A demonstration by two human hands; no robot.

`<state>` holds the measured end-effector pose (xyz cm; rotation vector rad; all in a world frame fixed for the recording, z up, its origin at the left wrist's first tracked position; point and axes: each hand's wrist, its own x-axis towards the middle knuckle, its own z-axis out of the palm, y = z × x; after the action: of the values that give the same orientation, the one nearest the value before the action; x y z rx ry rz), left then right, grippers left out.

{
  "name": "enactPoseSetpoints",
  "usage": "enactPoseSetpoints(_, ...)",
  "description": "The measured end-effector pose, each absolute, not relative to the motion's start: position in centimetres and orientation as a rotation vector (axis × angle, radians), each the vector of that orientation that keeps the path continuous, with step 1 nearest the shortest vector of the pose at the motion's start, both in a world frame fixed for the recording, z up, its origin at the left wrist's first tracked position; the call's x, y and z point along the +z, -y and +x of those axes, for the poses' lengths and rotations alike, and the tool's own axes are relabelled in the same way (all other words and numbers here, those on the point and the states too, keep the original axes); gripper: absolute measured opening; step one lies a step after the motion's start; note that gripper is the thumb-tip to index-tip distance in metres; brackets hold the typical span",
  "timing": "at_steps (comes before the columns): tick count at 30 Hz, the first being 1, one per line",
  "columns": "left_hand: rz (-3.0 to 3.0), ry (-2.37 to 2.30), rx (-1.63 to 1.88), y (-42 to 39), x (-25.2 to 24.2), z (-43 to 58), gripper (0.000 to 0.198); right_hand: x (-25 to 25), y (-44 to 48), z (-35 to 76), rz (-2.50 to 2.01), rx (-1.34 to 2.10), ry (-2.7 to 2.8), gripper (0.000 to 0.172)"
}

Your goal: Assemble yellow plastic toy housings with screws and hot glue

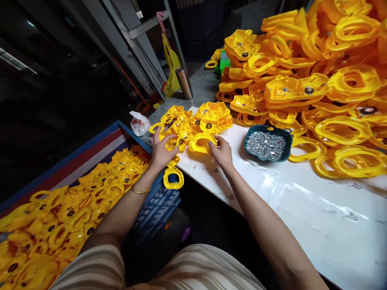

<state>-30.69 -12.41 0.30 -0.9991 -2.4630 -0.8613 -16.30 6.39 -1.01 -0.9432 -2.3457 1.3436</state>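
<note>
A small heap of yellow plastic shells (196,123) with handle loops lies at the near left corner of the white table (317,209). My left hand (161,151) rests on the heap's left side, fingers curled over one shell (173,141). My right hand (222,152) pinches the edge of another yellow shell (202,143) lying flat in front of the heap. One more shell (173,177) hangs over the table's edge below my left wrist.
A dark teal dish of small silver screws (267,144) sits right of my hands. A huge pile of yellow shells (317,80) fills the far right. A bin of finished shells (60,225) lies lower left. A steel cup (184,82) and crumpled bag (139,124) stand behind.
</note>
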Motion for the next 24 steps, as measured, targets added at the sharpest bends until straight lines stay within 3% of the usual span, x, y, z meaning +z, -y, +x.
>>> enactPoseSetpoints(4,-1.004,2.355,-0.806,9.6,2.6,-36.7,0.025,-0.4,-7.0,-16.3,-0.985,1.312,2.434,0.053)
enactPoseSetpoints(8,-1.114,2.407,-0.797,5.0,2.6,-40.7,0.029,-0.1,-7.0,-16.3,-1.045,1.281,2.498,0.046)
enactPoseSetpoints(17,-1.161,2.443,-0.815,4.6,2.7,-32.6,0.036,-2.4,-6.6,-15.6,-0.892,1.256,2.495,0.035)
enactPoseSetpoints(24,-1.608,2.720,-1.477,7.1,1.0,-21.8,0.052,-1.7,-4.3,-6.2,-0.610,1.289,2.369,0.028)
